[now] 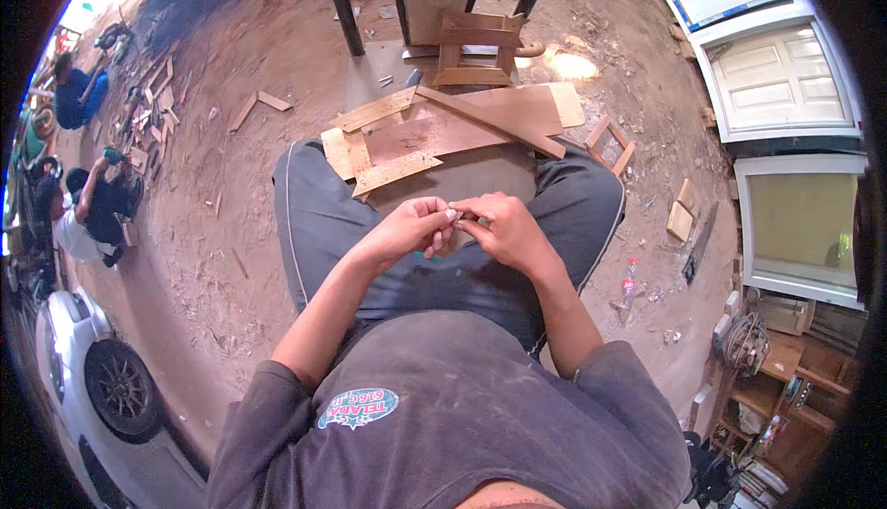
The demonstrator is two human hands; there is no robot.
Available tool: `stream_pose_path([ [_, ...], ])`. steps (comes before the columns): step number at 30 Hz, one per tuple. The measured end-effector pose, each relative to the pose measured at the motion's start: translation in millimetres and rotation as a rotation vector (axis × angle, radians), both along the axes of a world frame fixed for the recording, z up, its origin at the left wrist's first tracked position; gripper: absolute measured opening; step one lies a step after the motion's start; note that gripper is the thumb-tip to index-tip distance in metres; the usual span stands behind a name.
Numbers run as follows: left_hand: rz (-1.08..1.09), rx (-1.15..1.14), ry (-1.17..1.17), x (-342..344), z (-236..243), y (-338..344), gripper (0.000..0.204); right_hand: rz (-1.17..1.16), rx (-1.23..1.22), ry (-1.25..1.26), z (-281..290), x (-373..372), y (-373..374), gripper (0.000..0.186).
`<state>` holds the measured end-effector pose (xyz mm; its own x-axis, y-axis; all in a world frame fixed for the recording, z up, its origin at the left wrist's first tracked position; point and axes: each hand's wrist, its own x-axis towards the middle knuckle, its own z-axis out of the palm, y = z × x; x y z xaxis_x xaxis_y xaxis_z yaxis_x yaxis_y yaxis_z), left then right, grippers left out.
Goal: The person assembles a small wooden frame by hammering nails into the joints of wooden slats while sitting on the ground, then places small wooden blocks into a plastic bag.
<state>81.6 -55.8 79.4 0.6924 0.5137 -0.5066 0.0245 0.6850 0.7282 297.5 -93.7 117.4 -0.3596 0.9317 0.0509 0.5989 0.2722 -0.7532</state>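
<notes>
My left hand (411, 230) and my right hand (510, 234) meet over my lap, fingertips pinched together. Between them is a small pale thing (456, 217), too small to make out. Just beyond my hands lies a wide reddish-brown board (443, 132), with a narrow dark wooden strip (499, 125) slanting across it. Pale wooden slats (397, 175) rest at its left end. Behind the board stands a small wooden frame (476, 50). A bit of green shows beneath my left fingers; what it belongs to is hidden.
Another small wooden frame (611, 147) lies by my right knee. Farther right are wood blocks (682, 213), a saw (702, 243), a plastic bottle (629, 285) and leaning framed panels (799, 223). Wood scraps (164, 107), several people (88, 213) and a car (97, 370) are left.
</notes>
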Motion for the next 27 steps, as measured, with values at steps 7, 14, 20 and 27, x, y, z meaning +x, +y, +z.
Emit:
stream_pose_path([
  [7, 0.398, 0.834, 0.827, -53.1, -33.3, 40.6, 0.026, -0.346, -0.258, 0.029, -24.2, 18.2, 8.3, 0.017],
  [14, 0.713, 1.105, 0.956, -87.1, -95.4, 108.5, 0.03, -0.439, -0.245, -0.009, -32.6, 21.7, 21.9, 0.016],
  [20, 0.863, 0.871, 0.815, -95.6, -111.2, 131.6, 0.03, -0.416, -0.261, 0.013, -39.8, 11.3, 31.7, 0.016],
  [27, 0.936, 0.787, 0.704, -114.8, -111.4, 134.6, 0.023, -0.288, -0.085, -0.002, -16.8, -38.2, 152.8, 0.017],
])
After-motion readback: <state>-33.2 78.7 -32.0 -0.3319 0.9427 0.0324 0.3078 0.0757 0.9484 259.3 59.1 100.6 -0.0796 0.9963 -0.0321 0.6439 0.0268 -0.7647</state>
